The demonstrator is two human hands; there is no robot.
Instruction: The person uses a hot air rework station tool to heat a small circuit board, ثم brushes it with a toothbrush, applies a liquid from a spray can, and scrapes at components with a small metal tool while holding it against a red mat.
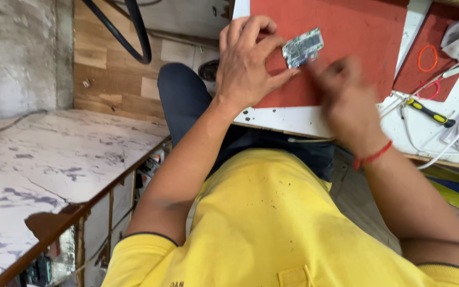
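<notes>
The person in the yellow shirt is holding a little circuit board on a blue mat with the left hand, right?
Not quite: the mat is red, not blue. The head view shows the left hand pinching the small circuit board over it, and the shirt is yellow, as you said.

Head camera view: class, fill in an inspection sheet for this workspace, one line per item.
Surface: red mat on a white, chipped bench.
Job's things: small circuit board on the mat, pinched at its edge by the left hand.
Clutter: yellow-and-black screwdriver, orange rubber band.
Grippers: left hand holds the board; right hand is blurred, beside the board, its grip unclear.
Cables: white wires at the right, black hose on the floor.
Surroundings: marble-pattern counter, wood floor.
</notes>
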